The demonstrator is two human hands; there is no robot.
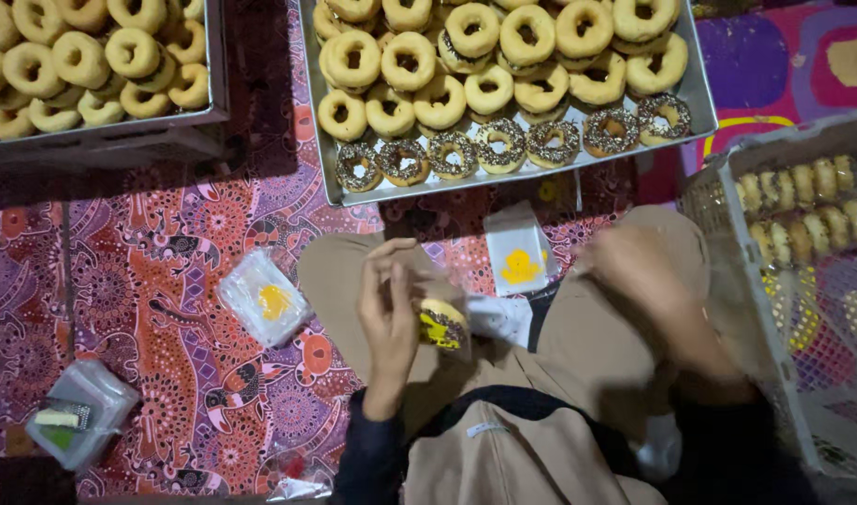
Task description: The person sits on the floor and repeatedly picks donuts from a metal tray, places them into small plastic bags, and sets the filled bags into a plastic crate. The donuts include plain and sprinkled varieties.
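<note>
Step in hand: bagging a single doughnut, by the look of it; one piece already inside a small clear wrapper, held above the lap.
Left hand: raised, fingers curled round the bagged doughnut, gripping its left side.
Bagged doughnut: dark sprinkled topping, thin glossy plastic with a yellow print, crinkled at the edges; just right of the left palm, over the beige trousers.
Right hand: smeared by motion, apart from the bagged doughnut, near the right knee; open or clenched cannot be told.
Next move, as a judgement: closing or folding the wrapper mouth, calling for both hands on the thin film and a light pinch so the topping is not crushed.
Spare wrappers: one flat white-and-clear bag with yellow print on the knee, a stack of the same on the cloth to the left.
Near tray: shallow metal, rectangular; plain golden rings piled, a front row of chocolate-sprinkled doughnuts along its near edge.
Far-left tray: metal, heaped with plain rings.
Crate: pale plastic lattice at right, wrapped pieces lined inside.
Floor cloth: patterned batik, reds and purples.
Small clear tub: lower left, contents unclear.
</note>
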